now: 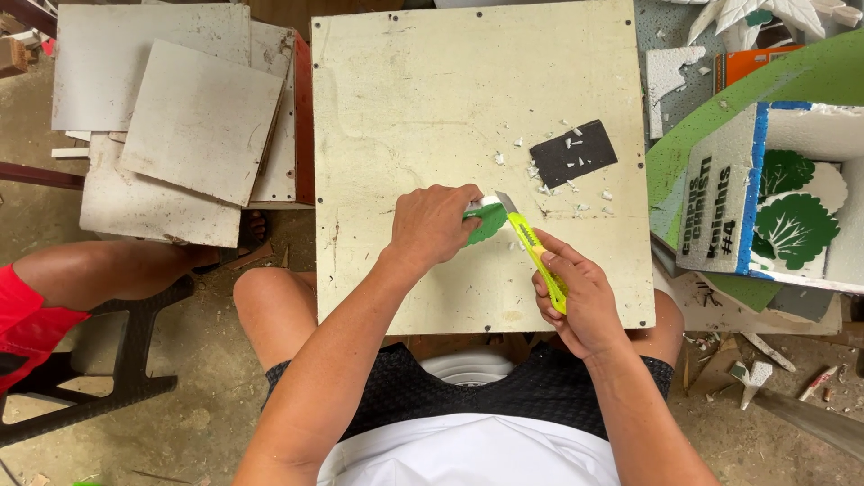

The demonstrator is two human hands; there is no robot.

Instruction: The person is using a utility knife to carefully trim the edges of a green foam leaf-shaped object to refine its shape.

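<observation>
My left hand (pixel 434 223) is closed around a small green-painted foam piece (pixel 487 221), holding it just above the cream square board (pixel 405 108) on my lap. My right hand (pixel 576 292) grips a yellow-green utility knife (pixel 536 254), whose blade tip touches the foam piece's upper right edge. White foam shavings (pixel 553 175) lie scattered on the board around a black rectangular sheet (pixel 573 153).
A stack of grey-white boards (pixel 180 117) lies to the left. Painted foam pieces, green, white and blue with tree shapes (pixel 783 198), sit at the right. Another person's leg in red shorts (pixel 90 274) rests on a dark plastic stool (pixel 126 360) at left. Dirt floor with scraps.
</observation>
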